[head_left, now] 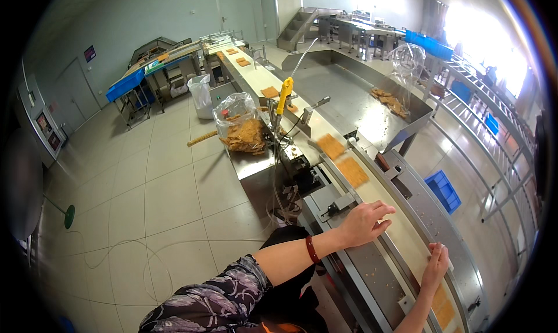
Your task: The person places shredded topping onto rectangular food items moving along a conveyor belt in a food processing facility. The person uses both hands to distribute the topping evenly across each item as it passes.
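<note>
Flat golden-brown crackers in square sheets lie on the pale conveyor belt [401, 234] that runs past my front. One cracker sheet [353, 171] is just beyond my left hand [365, 222]; another sheet [331, 146] lies farther up. My left hand hovers at the belt's near rail, fingers loosely bent and apart, holding nothing. At the far rail is my right hand [435, 267], its fingers curled together. A small whitish bit shows beside them; whether it is held is unclear. More crackers [443, 307] lie on the belt beside my right wrist, partly covered by it.
A clear bag of broken crackers [244, 134] sits on a metal ledge at left, near a yellow-handled tool [285, 95]. Beyond the belt stands a wide steel tray [343, 80] with cracker pieces [389, 102]. A blue crate [443, 191] rests on the floor at right, near roller racks [482, 129].
</note>
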### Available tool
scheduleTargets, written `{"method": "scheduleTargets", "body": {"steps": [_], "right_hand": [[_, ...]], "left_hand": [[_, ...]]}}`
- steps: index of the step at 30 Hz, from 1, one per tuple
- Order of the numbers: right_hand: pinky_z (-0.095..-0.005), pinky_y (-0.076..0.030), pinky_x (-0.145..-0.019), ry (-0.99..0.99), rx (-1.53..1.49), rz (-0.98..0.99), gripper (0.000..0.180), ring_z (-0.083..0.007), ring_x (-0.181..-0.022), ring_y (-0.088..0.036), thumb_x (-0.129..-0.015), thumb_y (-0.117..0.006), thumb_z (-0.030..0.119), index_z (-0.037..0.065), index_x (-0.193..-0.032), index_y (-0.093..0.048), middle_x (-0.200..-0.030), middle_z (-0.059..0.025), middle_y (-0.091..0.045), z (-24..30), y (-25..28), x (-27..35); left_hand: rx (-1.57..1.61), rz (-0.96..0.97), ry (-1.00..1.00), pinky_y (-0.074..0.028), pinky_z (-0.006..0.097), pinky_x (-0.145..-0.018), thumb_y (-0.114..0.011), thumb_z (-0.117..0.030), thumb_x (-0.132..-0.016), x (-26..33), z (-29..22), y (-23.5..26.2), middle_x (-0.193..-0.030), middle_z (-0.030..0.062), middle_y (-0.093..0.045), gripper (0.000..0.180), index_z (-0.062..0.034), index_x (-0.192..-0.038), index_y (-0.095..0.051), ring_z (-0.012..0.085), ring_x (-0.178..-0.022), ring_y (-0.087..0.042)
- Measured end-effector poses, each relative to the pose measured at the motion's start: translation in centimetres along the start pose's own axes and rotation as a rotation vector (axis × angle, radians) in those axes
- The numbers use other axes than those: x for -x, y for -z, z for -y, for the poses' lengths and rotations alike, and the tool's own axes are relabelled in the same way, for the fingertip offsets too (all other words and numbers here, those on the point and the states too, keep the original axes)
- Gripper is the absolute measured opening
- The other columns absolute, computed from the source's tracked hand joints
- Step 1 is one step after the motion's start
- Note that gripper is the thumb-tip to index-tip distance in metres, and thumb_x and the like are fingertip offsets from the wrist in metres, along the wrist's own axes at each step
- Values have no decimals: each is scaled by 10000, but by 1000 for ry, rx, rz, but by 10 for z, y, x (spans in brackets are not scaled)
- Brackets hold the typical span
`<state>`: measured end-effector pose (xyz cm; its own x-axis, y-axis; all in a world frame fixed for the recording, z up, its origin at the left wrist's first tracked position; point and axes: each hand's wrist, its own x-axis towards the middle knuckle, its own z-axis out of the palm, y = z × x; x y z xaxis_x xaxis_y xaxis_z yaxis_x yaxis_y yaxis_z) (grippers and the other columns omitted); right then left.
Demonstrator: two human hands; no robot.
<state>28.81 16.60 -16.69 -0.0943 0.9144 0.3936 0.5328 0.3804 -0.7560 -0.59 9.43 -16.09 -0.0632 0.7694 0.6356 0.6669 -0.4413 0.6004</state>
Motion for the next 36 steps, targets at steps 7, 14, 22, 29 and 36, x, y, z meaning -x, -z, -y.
{"method": "scheduleTargets", "body": {"steps": [7,14,22,29,36], "right_hand": [[-317,-407,-725,-18,13,18,462,-167,-777,-492,-1139,-463,356,-9,-923,-647,-854,-57,-553,7,1,0],[-322,-417,-744,52,19,4,458,-182,-799,-518,-1139,-467,350,-12,-929,-653,-858,-66,-558,2,0,-1],[-320,-416,-735,12,35,9,450,-175,-782,-511,-1137,-474,346,-13,-932,-653,-848,-62,-552,5,1,-1],[-313,-412,-718,-3,12,16,450,-157,-764,-493,-1135,-477,351,-11,-932,-652,-848,-53,-550,8,1,0],[-324,-425,-748,50,22,15,452,-193,-796,-528,-1135,-475,345,-19,-936,-653,-861,-75,-562,4,1,-1]], "left_hand": [[-16,8,1,-510,371,-820,-696,-164,-968,0,-2,3,-1038,35,-671,272,-131,-1229,-629,195,-776,-705],[4,3,-2,-507,366,-820,-694,-164,-969,0,0,0,-1054,30,-674,271,-131,-1230,-628,187,-779,-712],[1,-13,-19,-502,365,-812,-702,-162,-957,0,0,-1,-1018,29,-668,287,-136,-1233,-630,186,-760,-700],[-12,-27,-20,-506,367,-795,-701,-159,-953,-1,-1,0,-986,30,-665,283,-132,-1228,-637,188,-736,-684],[3,-25,-5,-520,372,-788,-714,-170,-951,-1,-3,1,-985,37,-676,271,-125,-1208,-642,197,-755,-702]]}}
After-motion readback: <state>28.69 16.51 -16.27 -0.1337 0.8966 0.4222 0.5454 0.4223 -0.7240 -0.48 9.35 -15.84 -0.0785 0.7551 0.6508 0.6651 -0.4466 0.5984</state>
